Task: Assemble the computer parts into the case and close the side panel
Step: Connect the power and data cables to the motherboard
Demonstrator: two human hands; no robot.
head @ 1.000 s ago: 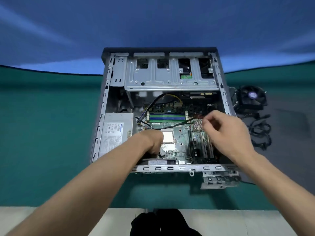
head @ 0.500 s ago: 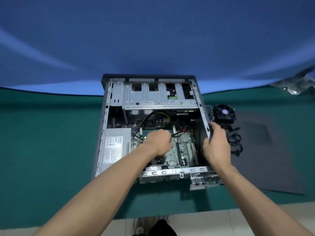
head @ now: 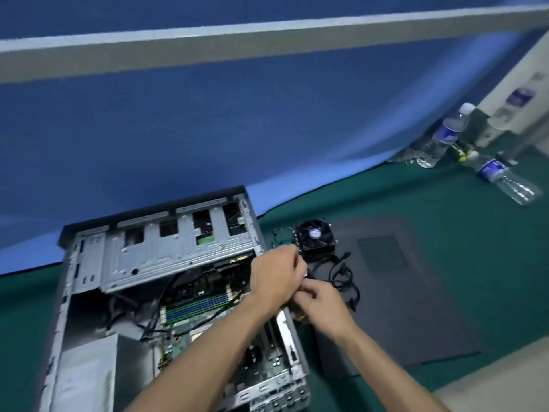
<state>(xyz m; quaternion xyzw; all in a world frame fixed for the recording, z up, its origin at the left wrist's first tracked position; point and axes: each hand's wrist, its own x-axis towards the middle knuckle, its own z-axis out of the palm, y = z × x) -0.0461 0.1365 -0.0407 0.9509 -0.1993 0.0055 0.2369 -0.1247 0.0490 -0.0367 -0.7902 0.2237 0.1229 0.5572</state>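
Now we are bringing both hands, left (head: 277,273) and right (head: 322,304), together, pinching a cable (head: 341,276) beside the cooler (head: 315,239) at the case's (head: 285,328) right edge; tugging risks snagging its tangled loops.

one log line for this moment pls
stage: fetching cooler | left hand: beside fan cooler, fingers curled | right hand: at black cables | case: open | side panel: off, on mat

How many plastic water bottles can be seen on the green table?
2. One bottle stands upright at the far right, by the blue backdrop. The other bottle lies on its side, nearer and further right. More may be hidden outside the view.
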